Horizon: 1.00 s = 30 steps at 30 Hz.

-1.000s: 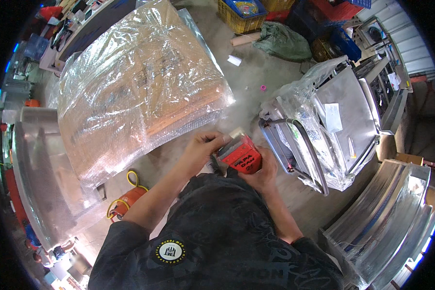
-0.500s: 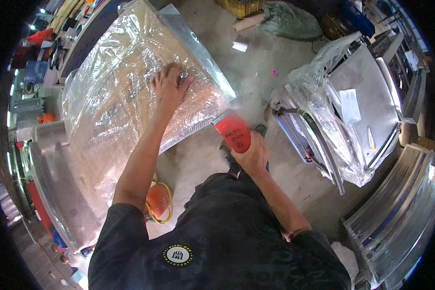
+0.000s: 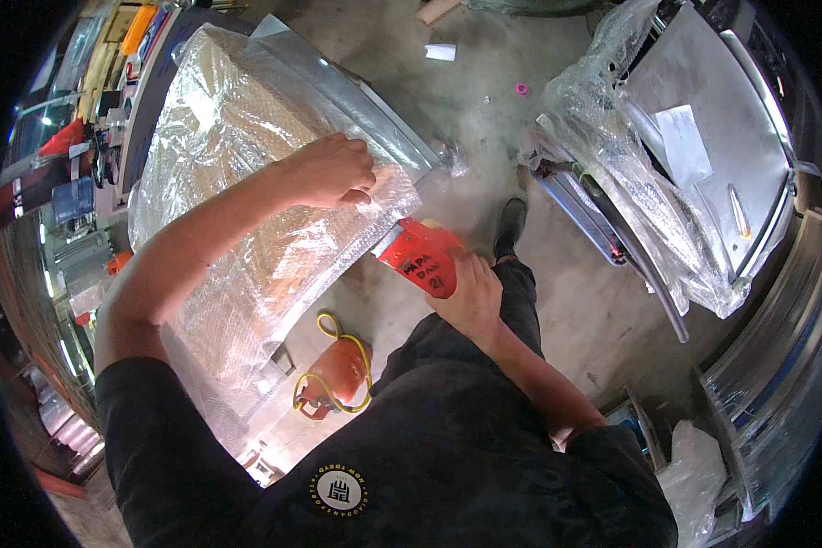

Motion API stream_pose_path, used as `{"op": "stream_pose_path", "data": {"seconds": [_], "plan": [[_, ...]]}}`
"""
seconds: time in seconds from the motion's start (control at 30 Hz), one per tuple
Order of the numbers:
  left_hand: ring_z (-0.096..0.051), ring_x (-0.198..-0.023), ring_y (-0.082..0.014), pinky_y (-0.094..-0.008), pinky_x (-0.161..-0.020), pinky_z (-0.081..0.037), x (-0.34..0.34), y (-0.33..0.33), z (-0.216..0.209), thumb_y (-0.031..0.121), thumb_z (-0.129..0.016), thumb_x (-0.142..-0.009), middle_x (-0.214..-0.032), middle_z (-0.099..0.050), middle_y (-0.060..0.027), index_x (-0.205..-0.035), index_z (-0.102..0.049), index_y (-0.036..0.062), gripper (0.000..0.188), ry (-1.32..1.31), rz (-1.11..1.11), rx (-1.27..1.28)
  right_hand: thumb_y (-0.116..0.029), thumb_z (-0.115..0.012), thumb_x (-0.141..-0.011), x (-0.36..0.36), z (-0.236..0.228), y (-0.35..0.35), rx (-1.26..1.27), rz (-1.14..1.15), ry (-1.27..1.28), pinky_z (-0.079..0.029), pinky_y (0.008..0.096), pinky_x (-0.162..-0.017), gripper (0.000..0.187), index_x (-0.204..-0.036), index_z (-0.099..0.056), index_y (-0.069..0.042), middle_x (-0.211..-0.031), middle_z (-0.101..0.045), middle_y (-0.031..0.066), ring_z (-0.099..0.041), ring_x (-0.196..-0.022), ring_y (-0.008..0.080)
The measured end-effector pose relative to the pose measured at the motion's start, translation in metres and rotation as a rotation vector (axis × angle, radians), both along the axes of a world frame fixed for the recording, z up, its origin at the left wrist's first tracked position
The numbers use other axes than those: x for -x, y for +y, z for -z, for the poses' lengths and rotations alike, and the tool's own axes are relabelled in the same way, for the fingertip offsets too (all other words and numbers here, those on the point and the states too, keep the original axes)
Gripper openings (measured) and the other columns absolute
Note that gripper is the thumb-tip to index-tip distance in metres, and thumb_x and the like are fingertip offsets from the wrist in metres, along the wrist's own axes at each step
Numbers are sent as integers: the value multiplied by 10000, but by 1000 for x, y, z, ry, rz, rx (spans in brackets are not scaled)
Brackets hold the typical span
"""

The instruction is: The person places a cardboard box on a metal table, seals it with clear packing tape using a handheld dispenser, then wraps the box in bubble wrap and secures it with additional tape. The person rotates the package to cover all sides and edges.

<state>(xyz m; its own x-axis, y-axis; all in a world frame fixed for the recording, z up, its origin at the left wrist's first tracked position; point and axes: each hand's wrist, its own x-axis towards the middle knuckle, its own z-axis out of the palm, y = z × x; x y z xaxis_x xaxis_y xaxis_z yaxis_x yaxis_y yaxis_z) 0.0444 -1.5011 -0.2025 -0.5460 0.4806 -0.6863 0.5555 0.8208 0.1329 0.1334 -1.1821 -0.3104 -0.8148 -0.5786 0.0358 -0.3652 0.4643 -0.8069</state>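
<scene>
A large flat package wrapped in clear bubble wrap, with brown board showing through, lies on my left and in front of me. My left hand is over its near right part, fingers curled into a closed grip by the wrap's edge; what is pinched in it is hidden. My right hand is closed around a red tape dispenser with dark handwriting and a metal front edge. The dispenser's front is close to the wrap's near corner. A grey metal sheet sticks out along the package's far right side.
An orange gas cylinder with a yellow hose stands on the floor near my left side. To the right are a partly wrapped metal frame and a stack of long panels. White paper lies on the floor ahead.
My left hand has gone from lying spread on the wrap to a closed grip nearer its right edge, elbow swung outward. The dispenser has shifted slightly left, and my view has moved.
</scene>
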Motion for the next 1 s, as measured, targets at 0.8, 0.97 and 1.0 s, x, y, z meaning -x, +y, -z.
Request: {"op": "stream_pose_path", "data": {"seconds": [0.8,0.97,1.0], "plan": [[-623,-934,-184,-406,-836,-505,-179,128,95,237,-673,-996,-983,-648,-39,-1107,-658,53,215,528,-1865,-654,-293,-828,-706,59,36,-51,-281,-240,-117,-586,515,-801,978,-1580,-390,-240,-1042,-664,176,-689,-959,394],[-632,-1049,-216,-431,-957,-483,-197,163,240,578,-659,-969,-1289,-631,-50,-1308,-573,91,599,-75,-2789,-1615,-295,-845,-693,62,27,-56,-265,-246,-38,-578,519,-800,954,-1549,-432,-211,-1022,-684,189,-698,-926,417],[-639,-1056,-218,-429,-973,-480,-184,163,266,579,-644,-979,-1283,-642,-60,-1307,-575,79,602,39,-2795,-1819,-285,-859,-673,63,27,-57,-287,-232,-30,-575,518,-816,954,-1531,-453,-188,-1052,-693,202,-698,-947,422]]}}
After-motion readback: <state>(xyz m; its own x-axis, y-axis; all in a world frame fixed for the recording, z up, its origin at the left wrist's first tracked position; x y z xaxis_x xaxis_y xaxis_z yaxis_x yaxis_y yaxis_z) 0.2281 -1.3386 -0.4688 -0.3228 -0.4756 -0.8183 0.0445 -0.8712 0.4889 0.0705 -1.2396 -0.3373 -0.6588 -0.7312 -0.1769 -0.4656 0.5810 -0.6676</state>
